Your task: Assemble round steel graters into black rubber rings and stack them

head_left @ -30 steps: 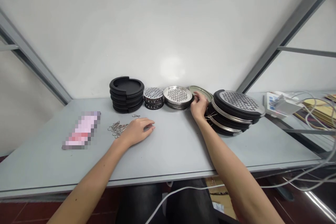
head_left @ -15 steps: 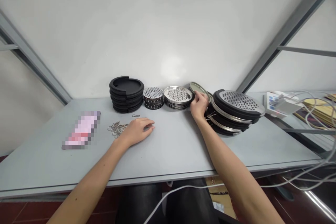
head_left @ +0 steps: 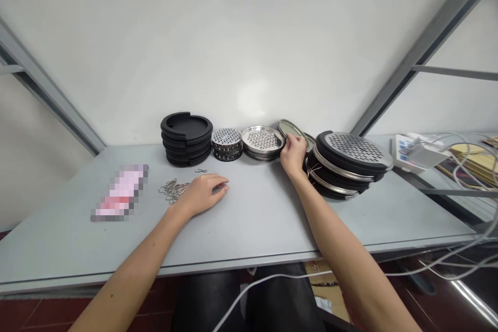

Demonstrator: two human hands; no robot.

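My right hand [head_left: 293, 153] grips the edge of a round gold-toned metal lid [head_left: 290, 129], which stands tilted up behind the hand. To its left lies a stack of perforated steel grater plates [head_left: 262, 140], and to its right a larger wire-tied stack of black-rimmed graters [head_left: 354, 148]. My left hand [head_left: 202, 194] rests on the table, holding nothing, beside a tangle of small metal clips [head_left: 171, 190]. Farther back stand a smaller stack of perforated discs [head_left: 226, 138] and a stack of black rubber rings [head_left: 187, 128].
A pixelated pink packet [head_left: 119, 194] lies at the left of the grey table [head_left: 257, 233]. A single clip [head_left: 201, 170] sits behind my left hand. On a side table at right are a white power strip [head_left: 404, 153], cables and yellow papers [head_left: 470, 161].
My right hand has raised the lid's edge, so the lid now stands steeper and sits farther left. My left hand and the stacks have not visibly moved.
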